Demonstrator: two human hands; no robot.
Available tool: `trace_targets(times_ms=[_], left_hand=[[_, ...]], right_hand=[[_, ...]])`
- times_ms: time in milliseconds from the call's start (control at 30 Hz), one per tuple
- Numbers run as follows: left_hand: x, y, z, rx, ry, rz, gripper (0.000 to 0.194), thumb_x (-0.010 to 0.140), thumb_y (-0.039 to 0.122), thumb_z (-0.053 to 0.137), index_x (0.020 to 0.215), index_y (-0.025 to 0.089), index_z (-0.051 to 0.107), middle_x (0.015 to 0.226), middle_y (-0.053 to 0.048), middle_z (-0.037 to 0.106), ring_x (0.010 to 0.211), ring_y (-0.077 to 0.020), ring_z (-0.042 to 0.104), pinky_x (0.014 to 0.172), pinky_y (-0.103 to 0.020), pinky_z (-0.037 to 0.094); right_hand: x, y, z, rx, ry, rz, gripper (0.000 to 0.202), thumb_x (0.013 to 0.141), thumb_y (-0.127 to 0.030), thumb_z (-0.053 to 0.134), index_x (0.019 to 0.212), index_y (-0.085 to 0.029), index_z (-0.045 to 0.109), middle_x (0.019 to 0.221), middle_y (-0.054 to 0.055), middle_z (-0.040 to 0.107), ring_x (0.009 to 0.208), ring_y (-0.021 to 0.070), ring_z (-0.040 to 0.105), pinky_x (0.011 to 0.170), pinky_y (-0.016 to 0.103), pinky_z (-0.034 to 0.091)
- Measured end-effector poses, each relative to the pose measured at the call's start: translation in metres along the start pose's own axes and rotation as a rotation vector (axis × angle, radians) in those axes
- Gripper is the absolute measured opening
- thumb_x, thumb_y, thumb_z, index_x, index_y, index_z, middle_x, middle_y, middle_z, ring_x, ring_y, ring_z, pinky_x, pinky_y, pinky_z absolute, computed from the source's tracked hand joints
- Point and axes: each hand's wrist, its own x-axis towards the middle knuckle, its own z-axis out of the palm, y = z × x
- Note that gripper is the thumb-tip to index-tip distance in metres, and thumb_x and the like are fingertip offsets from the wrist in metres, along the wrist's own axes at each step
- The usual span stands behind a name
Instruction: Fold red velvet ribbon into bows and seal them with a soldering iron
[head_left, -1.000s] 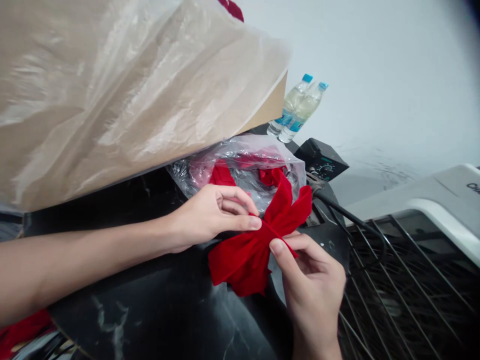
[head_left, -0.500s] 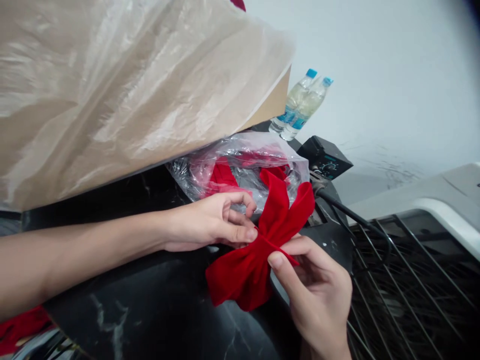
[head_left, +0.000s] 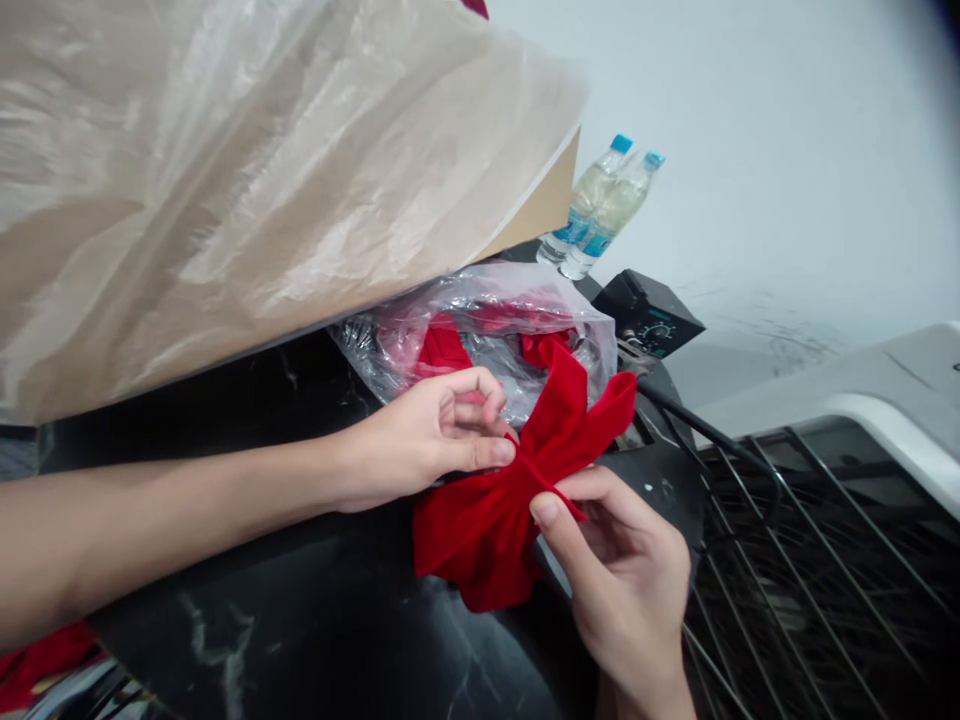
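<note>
A red cloth bow [head_left: 487, 540] hangs between my two hands over a black marbled tabletop [head_left: 300, 620]. My left hand [head_left: 450, 430] pinches the bow's gathered middle from the left with thumb and fingers. From the right, my right hand [head_left: 615, 560] grips the end of the narrow band at the bow's centre between thumb and forefinger. The bow's loops fan out toward the lower left and upper right. Just behind it lies a clear plastic bag [head_left: 487, 290] with red cloth pieces [head_left: 442, 345] inside.
A large plastic-covered cardboard box [head_left: 262, 180] fills the upper left. Two bottles [head_left: 600, 210] stand behind, near a black control box [head_left: 649, 312] with a dial. A black cable and a wire rack [head_left: 810, 550] are at the right. Red cloth [head_left: 49, 655] shows at lower left.
My right hand has moved slightly left and up with the band. The bow's lower loops have lifted a little, and its upper right loop has tipped to the right.
</note>
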Motion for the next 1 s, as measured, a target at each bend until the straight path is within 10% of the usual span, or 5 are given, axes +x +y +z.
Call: trace_targets(times_ms=[300, 767, 1000], left_hand=[[-0.003, 0.007, -0.004, -0.124, -0.064, -0.322, 0.041, 0.071, 0.028, 0.094, 0.084, 0.018, 0.057, 0.077, 0.003, 0.062, 0.075, -0.0123, 0.067, 0.071, -0.023, 0.051], [-0.001, 0.007, -0.005, 0.235, 0.018, -0.166, 0.010, 0.080, 0.026, 0.085, 0.082, 0.016, 0.083, 0.078, -0.001, 0.075, 0.071, -0.0104, 0.062, 0.070, -0.020, 0.047], [-0.002, 0.009, 0.000, 0.305, 0.000, -0.161, 0.029, 0.072, 0.028, 0.091, 0.096, 0.014, 0.082, 0.092, -0.004, 0.081, 0.088, -0.0167, 0.073, 0.088, -0.026, 0.057]], right_hand=[[-0.003, -0.002, 0.001, 0.026, -0.052, -0.050, 0.009, 0.086, -0.018, 0.077, 0.082, -0.023, 0.070, 0.070, -0.002, 0.066, 0.057, 0.0101, 0.059, 0.049, 0.018, 0.044], [-0.006, -0.005, -0.005, -0.112, -0.039, -0.009, 0.007, 0.090, -0.022, 0.075, 0.085, -0.022, 0.070, 0.076, -0.001, 0.068, 0.066, 0.0126, 0.066, 0.060, 0.019, 0.052], [-0.002, -0.002, -0.011, -0.284, -0.084, -0.095, 0.005, 0.095, -0.021, 0.070, 0.092, -0.024, 0.068, 0.084, -0.002, 0.068, 0.073, 0.0120, 0.064, 0.068, 0.021, 0.051]])
